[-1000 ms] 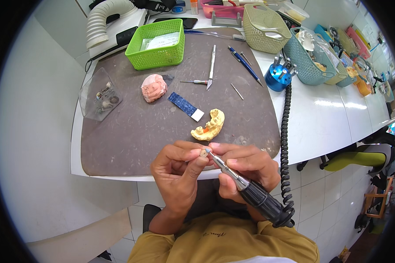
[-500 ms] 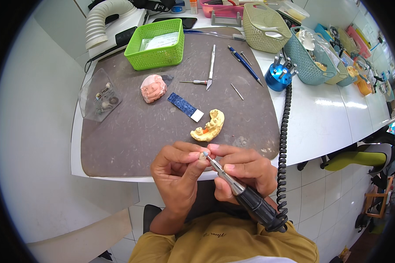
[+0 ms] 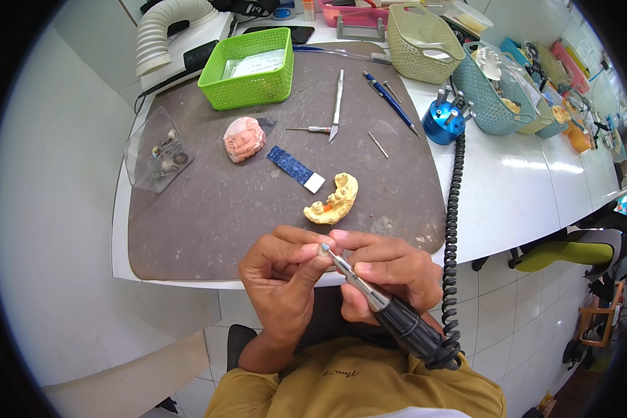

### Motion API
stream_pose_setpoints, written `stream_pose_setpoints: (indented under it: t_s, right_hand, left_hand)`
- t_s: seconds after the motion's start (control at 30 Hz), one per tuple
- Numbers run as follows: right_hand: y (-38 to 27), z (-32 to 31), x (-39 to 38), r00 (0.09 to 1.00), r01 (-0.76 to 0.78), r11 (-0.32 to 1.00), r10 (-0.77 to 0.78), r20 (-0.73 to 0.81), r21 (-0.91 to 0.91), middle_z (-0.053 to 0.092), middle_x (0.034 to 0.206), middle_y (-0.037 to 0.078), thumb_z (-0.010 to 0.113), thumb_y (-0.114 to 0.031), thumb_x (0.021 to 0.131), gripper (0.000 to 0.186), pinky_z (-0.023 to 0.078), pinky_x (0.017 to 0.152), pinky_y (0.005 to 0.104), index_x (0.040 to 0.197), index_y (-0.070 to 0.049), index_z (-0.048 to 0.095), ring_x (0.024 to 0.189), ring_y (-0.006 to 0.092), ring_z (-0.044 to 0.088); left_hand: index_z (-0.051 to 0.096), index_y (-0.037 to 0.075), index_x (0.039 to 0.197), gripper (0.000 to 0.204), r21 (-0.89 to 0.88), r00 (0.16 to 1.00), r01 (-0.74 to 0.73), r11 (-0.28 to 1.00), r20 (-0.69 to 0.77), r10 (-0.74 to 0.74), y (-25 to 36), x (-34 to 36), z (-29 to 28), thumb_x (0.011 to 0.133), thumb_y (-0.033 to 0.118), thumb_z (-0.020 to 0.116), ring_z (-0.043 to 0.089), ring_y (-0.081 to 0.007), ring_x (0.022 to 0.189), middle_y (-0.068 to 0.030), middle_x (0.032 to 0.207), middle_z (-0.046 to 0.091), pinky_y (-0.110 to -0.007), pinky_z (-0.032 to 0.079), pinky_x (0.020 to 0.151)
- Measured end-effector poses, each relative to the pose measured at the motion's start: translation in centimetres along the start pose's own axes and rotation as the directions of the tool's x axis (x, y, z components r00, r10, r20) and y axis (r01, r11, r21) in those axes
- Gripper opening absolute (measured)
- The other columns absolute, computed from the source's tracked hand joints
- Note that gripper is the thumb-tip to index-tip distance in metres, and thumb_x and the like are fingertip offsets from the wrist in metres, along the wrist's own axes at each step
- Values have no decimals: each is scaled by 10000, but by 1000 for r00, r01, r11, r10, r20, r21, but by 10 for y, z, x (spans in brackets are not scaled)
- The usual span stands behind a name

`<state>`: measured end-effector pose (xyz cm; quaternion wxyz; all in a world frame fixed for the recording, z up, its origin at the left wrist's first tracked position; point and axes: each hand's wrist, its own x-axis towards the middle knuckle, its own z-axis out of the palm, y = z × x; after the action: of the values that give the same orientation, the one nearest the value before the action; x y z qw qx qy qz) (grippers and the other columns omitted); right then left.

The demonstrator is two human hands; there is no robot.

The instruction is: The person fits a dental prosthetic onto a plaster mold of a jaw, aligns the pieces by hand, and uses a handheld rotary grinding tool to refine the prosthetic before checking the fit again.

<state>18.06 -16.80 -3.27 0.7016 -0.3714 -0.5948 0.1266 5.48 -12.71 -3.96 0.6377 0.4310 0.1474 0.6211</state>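
Just past the front edge of the bench, my left hand [image 3: 279, 268] pinches a small pale dental crown [image 3: 321, 252] between thumb and fingers, which cover most of it. My right hand [image 3: 400, 268] is wrapped round a black and silver rotary handpiece [image 3: 409, 329]. Its small grey-blue tip [image 3: 325, 247] sits against the crown, and the fingertips of both hands meet there. Beyond my hands, a yellow plaster dental model [image 3: 343, 198] with an orange-red patch lies on the brown mat [image 3: 202, 230].
On the mat lie a blue paper strip [image 3: 290, 166], a pink dental model [image 3: 244, 138], a knife [image 3: 337, 104], a blue pencil [image 3: 391, 103] and a green basket [image 3: 247, 94]. A clear box [image 3: 146, 157] stands left. A blue bur holder [image 3: 444, 124] and a coiled cord [image 3: 452, 223] are right.
The crown has turned slightly between my left fingers, with less of its surface showing beside the tip. Both hands stay almost in place.
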Motion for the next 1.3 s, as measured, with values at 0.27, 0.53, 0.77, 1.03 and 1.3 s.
stream_pose_setpoints:
  t_s: [0.27, 0.53, 0.77, 1.03, 1.3]
  right_hand:
    - [2, -1, -3, 999, 25, 998, -27, 38, 57, 669, 888, 208, 753, -63, 842, 299, 606, 855, 449, 1041, 23, 547, 966, 395, 707]
    - [-3, -5, 1, 999, -54, 995, 54, 8, 83, 719, 929, 188, 811, -16, 744, 294, 625, 748, 346, 959, -23, 612, 990, 339, 723]
    - [-2, -3, -1, 998, -60, 994, 61, -9, 92, 726, 893, 171, 822, -30, 732, 279, 625, 732, 338, 925, -29, 620, 962, 334, 731]
    - [-4, -6, -1, 997, -68, 997, 66, 40, 45, 709, 867, 172, 806, -47, 758, 281, 609, 785, 383, 948, -17, 601, 958, 347, 726]
    - [-1, -4, -1, 997, -68, 989, 70, -11, 128, 726, 886, 175, 832, -30, 719, 289, 621, 742, 351, 929, -14, 634, 957, 347, 732]
  left_hand:
    - [601, -3, 933, 164, 15, 1000, -2, 1000, -12, 2, 0, -1, 0, 852, -117, 686, 708, -224, 879, -205, 984, 661, -334, 621, 806]
    - [598, -18, 956, 124, -29, 1000, 19, 999, -14, -20, 1, 0, 1, 883, -95, 661, 712, -232, 869, -215, 984, 665, -347, 636, 791]
    - [604, -17, 967, 133, -25, 1000, 10, 1000, -13, -11, 1, 0, 1, 878, -96, 665, 715, -244, 861, -217, 978, 673, -355, 637, 785]
    - [607, -11, 959, 154, -31, 1000, 9, 999, -11, -9, 0, -1, -1, 862, -107, 678, 714, -244, 869, -210, 982, 664, -359, 632, 799]
    - [605, -8, 955, 156, -27, 1000, 23, 999, -11, -23, 1, -1, -2, 862, -111, 676, 714, -253, 873, -212, 982, 662, -365, 628, 804]
